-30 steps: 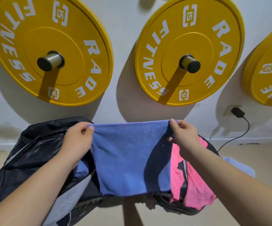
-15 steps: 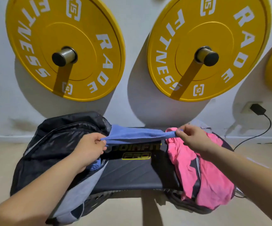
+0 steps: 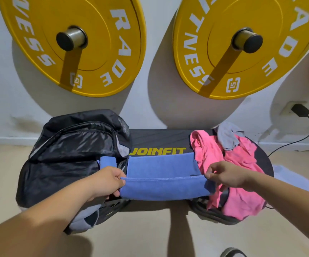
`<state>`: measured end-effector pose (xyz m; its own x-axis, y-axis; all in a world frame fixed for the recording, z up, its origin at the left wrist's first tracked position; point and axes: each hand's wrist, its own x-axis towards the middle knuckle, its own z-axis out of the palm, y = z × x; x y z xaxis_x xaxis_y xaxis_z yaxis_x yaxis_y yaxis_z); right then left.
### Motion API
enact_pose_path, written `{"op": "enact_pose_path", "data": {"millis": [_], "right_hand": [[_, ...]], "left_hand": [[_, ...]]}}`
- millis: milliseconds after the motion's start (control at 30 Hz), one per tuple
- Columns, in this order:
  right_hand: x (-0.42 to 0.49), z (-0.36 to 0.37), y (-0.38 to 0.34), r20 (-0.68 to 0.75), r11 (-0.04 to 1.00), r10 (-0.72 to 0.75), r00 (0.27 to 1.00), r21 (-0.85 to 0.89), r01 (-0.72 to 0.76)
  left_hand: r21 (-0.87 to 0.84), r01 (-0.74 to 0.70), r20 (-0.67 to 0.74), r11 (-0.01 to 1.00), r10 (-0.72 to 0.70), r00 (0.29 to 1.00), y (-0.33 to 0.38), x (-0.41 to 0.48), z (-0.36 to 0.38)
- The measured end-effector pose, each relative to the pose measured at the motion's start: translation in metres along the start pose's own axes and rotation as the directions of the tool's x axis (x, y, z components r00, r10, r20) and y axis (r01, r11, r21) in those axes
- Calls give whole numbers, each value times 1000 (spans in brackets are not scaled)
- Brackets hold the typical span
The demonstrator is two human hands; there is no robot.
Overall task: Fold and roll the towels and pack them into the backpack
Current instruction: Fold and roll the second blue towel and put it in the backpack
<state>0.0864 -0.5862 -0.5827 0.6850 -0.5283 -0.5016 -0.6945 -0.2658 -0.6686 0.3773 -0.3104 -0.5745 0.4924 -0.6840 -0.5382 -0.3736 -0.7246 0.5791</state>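
Against a white wall hang two yellow weight plates [image 3: 72, 43], lettered "RADE FITNESS" in white. Below them a black counter [image 3: 159, 140] printed "JOINFIT" in yellow carries the things. Both forearms reach forward from the bottom corners. The left hand [image 3: 105, 180] pinches the left corner of a blue towel [image 3: 161, 173], and the right hand [image 3: 226, 175] pinches its right corner; the towel lies across the counter's middle, its near edge hanging over the front. An open black backpack [image 3: 66, 154] sits at the left with a rolled blue towel [image 3: 107, 161] in its mouth. Pink towels [image 3: 237, 182] and a grey one [image 3: 227, 136] are heaped at the right.
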Motion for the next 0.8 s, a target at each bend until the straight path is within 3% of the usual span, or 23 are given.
{"op": "enact_pose_path", "data": {"millis": [100, 267, 433, 567, 700, 800], "right_hand": [[3, 1, -2, -49, 999, 14, 999, 46, -12], [42, 0, -16, -279, 999, -26, 960, -32, 17], [97, -5, -25, -342, 967, -52, 938, -250, -37], [130, 5, -9, -388, 958, -53, 920, -280, -64], [145, 18, 11, -443, 954, -76, 893, -292, -63], [145, 19, 16, -513, 962, -90, 854, -265, -58]], "left_hand": [[21, -10, -57, 1000, 12, 998, 4, 7, 2], [-29, -31, -235, 999, 24, 972, 13, 43, -8], [294, 8, -378, 956, 108, 920, 20, 84, -9], [524, 107, -423, 845, 150, 894, 32, 103, 1], [585, 118, -414, 802, 171, 894, 32, 115, 10], [578, -9, -392, 816, 287, 874, 39, 115, 21]]}}
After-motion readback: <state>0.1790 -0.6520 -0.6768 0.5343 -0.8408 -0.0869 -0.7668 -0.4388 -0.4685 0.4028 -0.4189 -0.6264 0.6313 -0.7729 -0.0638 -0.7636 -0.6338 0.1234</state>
